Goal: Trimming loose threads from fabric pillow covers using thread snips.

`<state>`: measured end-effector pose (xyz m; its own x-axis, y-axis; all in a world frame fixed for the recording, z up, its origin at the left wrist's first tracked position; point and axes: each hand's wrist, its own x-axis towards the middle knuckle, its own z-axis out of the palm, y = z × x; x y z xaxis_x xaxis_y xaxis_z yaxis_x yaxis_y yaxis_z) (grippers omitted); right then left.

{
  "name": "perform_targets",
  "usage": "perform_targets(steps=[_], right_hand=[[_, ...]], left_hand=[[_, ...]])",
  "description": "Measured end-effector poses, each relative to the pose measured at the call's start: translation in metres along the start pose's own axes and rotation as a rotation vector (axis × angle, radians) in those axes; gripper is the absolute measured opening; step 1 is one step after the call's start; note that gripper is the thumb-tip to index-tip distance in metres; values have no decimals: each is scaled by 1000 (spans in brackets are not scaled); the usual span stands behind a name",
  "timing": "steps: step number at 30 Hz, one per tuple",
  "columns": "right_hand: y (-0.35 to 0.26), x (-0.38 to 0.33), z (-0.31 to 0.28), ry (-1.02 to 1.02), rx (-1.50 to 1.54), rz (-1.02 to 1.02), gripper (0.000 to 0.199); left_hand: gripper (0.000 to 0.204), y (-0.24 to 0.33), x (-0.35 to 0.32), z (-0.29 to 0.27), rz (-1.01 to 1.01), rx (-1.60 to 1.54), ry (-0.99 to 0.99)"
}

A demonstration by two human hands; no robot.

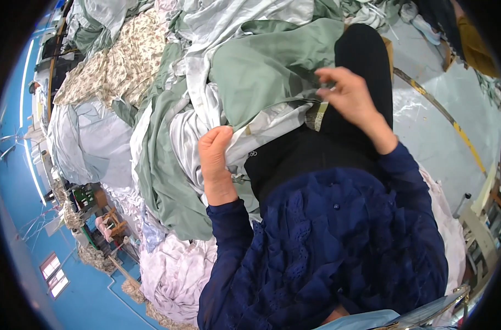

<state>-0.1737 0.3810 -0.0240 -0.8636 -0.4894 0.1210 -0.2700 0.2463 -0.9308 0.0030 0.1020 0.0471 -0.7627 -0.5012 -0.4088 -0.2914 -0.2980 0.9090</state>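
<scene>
A large sage-green cloth with a pale white side (278,71) lies in folds across my lap and the pile ahead. My left hand (215,154) is closed in a fist on the cloth's white edge, thumb on top. Over my thigh, my right hand (352,99) is raised just beyond the cloth's near edge, its fingers curled and slightly blurred. Something small and dark shows between its thumb and forefinger, too unclear to name. A pale strip of the cloth's edge (278,129) runs between the two hands.
Heaped fabric surrounds me: a floral beige cloth (118,60), pale blue cloth (91,143) and pinkish-white cloth (176,275) on the left. A yellow-and-black line (454,121) crosses the grey floor on the right. A person (35,87) is far left.
</scene>
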Motion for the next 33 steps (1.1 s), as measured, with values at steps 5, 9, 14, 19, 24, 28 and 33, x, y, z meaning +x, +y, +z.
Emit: perform_targets(steps=[5, 9, 14, 19, 24, 28, 33], right_hand=[[9, 11, 65, -169, 55, -64, 35], [18, 41, 64, -343, 98, 102, 10], [-56, 100, 9, -351, 290, -81, 6], [-28, 147, 56, -217, -102, -347, 14], [0, 144, 72, -146, -59, -70, 16], [-25, 130, 75, 60, -102, -184, 15], [-57, 97, 90, -209, -11, -366, 28]], left_hand=[[9, 18, -4, -36, 75, -23, 92], [7, 38, -24, -53, 163, 29, 263], [11, 27, -16, -69, 78, 329, 202], [11, -28, 32, -72, 238, 911, 413], [38, -4, 39, 8, 527, 719, 267], [57, -26, 61, 42, 611, 790, 219], [76, -41, 70, 53, 554, 683, 154]])
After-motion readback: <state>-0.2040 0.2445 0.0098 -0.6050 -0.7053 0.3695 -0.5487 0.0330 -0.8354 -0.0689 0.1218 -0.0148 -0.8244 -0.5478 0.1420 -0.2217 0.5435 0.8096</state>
